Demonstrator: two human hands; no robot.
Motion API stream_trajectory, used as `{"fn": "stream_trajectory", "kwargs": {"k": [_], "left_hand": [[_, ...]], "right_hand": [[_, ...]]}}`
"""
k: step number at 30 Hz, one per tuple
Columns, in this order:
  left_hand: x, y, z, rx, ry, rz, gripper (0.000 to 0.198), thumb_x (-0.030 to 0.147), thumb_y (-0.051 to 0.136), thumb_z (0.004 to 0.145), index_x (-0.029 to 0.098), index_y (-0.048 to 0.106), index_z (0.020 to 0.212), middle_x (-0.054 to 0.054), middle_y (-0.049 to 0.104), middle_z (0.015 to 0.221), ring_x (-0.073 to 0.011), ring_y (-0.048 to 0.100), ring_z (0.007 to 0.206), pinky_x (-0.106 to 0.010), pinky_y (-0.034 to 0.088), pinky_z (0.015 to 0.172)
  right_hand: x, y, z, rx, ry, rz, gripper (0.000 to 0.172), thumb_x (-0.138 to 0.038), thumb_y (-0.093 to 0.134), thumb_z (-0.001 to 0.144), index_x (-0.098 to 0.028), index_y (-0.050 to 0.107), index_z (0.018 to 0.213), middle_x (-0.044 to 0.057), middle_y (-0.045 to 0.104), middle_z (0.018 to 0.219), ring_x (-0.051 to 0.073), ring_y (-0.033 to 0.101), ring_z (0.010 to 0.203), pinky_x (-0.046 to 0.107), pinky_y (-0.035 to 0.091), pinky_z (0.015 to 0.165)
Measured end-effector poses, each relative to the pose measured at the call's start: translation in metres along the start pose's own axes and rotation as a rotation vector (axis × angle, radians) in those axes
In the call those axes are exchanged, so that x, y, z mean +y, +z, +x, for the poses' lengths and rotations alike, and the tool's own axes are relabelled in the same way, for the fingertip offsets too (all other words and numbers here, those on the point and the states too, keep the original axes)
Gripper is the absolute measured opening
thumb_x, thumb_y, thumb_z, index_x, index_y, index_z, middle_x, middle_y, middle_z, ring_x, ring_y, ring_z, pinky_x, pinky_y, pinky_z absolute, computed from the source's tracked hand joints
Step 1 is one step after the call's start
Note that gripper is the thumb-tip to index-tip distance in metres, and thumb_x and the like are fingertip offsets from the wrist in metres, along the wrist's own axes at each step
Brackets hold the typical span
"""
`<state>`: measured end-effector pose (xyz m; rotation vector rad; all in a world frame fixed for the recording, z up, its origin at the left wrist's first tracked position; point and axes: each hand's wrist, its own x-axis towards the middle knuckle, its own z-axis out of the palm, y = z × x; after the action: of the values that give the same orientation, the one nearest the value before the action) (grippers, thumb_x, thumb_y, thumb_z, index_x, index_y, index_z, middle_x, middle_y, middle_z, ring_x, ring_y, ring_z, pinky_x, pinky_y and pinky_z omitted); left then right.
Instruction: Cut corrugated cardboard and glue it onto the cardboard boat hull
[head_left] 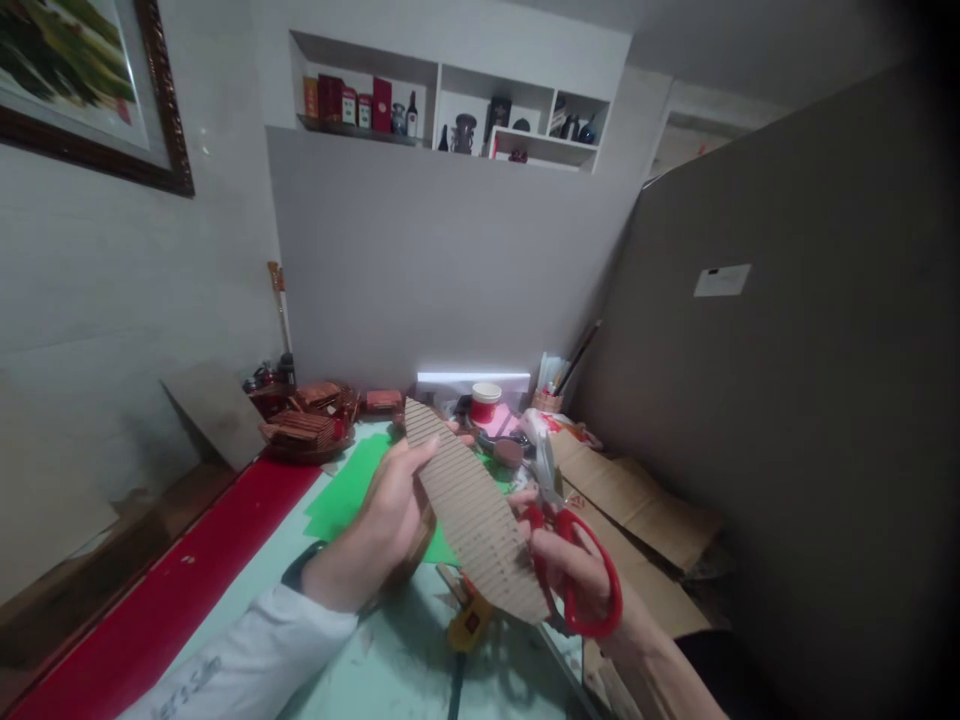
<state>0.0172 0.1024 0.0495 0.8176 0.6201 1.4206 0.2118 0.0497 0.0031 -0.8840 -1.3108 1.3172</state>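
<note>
Cluttered counter; left hand grip closed on corrugated cardboard; right hand grip closed in red scissors beside cardboard; risk: cardboard flexes, blades nick left hand.

The tabletop has a pale mint surface, with a red strip along its left edge. A green sheet lies flat near the middle. Brown cardboard sheets lie on the right side. A yellow tool rests near the front. At the far end stand a red cup, a pen holder and, to the left, a bowl of brown pieces.
</note>
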Motion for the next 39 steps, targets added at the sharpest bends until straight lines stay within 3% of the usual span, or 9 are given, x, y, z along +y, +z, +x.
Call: {"fn": "stream_trajectory", "kwargs": {"k": [4,7,13,17,20,22,27,32,39], "left_hand": [[0.002,-0.01,0.007,-0.051,-0.024,0.099,0.017,0.021,0.069,0.077,0.009,0.07,0.089,-0.011,0.075,0.083,-0.0216,0.069,0.075,-0.032,0.054,0.071],[0.01,-0.019,0.013,-0.097,-0.045,0.183,0.018,0.015,0.072,0.072,0.01,0.07,0.089,-0.01,0.073,0.081,-0.0209,0.069,0.074,-0.032,0.054,0.071],[0.045,-0.043,0.028,-0.12,-0.015,0.353,0.05,0.005,0.079,0.061,0.019,0.068,0.107,-0.001,0.068,0.083,-0.0129,0.064,0.074,-0.021,0.051,0.066],[0.063,-0.053,0.025,-0.291,-0.074,0.46,0.04,0.014,0.077,0.066,0.021,0.071,0.105,-0.005,0.069,0.09,-0.018,0.065,0.077,-0.026,0.053,0.065],[0.074,-0.053,0.018,-0.464,-0.141,0.607,0.012,0.02,0.074,0.071,0.016,0.077,0.081,-0.008,0.07,0.074,-0.0192,0.064,0.065,-0.028,0.052,0.06],[0.081,-0.049,0.015,-0.616,-0.217,0.739,0.004,0.016,0.078,0.065,0.015,0.077,0.068,-0.009,0.07,0.064,-0.0214,0.065,0.06,-0.029,0.052,0.059],[0.083,-0.028,0.012,-0.83,-0.308,0.901,0.031,0.014,0.081,0.06,0.025,0.08,0.089,-0.008,0.077,0.095,-0.0318,0.069,0.088,-0.034,0.053,0.069],[0.051,-0.007,0.001,-0.818,-0.291,0.869,0.009,0.024,0.074,0.074,0.021,0.078,0.081,-0.009,0.075,0.091,-0.0253,0.068,0.083,-0.028,0.049,0.069],[0.018,0.0,-0.001,-0.471,-0.203,0.532,0.01,0.026,0.071,0.078,0.021,0.063,0.081,-0.002,0.068,0.075,-0.0147,0.065,0.064,-0.021,0.045,0.054]], "right_hand": [[-0.001,0.023,-0.011,-0.159,0.059,-0.105,0.053,-0.04,0.076,0.077,-0.023,0.049,0.12,-0.002,0.059,0.078,0.013,0.053,0.058,0.022,0.043,0.049],[-0.001,0.042,-0.015,-0.171,0.013,-0.182,0.046,-0.041,0.076,0.075,-0.021,0.054,0.11,0.0,0.061,0.08,0.014,0.054,0.063,0.024,0.045,0.055],[-0.006,0.028,-0.005,0.235,-0.037,-0.331,0.046,-0.049,0.078,0.069,-0.019,0.058,0.098,-0.002,0.059,0.064,0.014,0.055,0.052,0.024,0.046,0.048],[-0.011,0.009,0.0,0.394,-0.116,-0.272,0.048,-0.05,0.076,0.072,-0.021,0.052,0.101,-0.001,0.061,0.073,0.015,0.057,0.056,0.025,0.048,0.049],[-0.016,0.0,0.001,0.391,-0.143,-0.305,0.045,-0.05,0.074,0.075,-0.022,0.052,0.101,-0.002,0.058,0.075,0.013,0.053,0.056,0.024,0.045,0.049],[-0.019,-0.007,0.001,0.399,-0.158,-0.336,0.044,-0.049,0.075,0.074,-0.021,0.054,0.1,-0.001,0.058,0.079,0.012,0.051,0.057,0.023,0.042,0.049],[-0.031,-0.017,0.001,0.354,-0.158,-0.362,0.043,-0.047,0.08,0.068,-0.018,0.062,0.095,0.001,0.061,0.08,0.013,0.051,0.059,0.025,0.041,0.053],[-0.032,-0.011,0.0,0.338,-0.147,-0.336,0.045,-0.044,0.081,0.069,-0.019,0.063,0.101,-0.002,0.061,0.077,0.01,0.045,0.053,0.023,0.037,0.051],[-0.009,-0.02,0.008,0.461,-0.201,-0.205,0.038,-0.05,0.061,0.087,-0.024,0.05,0.112,-0.002,0.057,0.085,0.01,0.045,0.06,0.022,0.036,0.053]]}}
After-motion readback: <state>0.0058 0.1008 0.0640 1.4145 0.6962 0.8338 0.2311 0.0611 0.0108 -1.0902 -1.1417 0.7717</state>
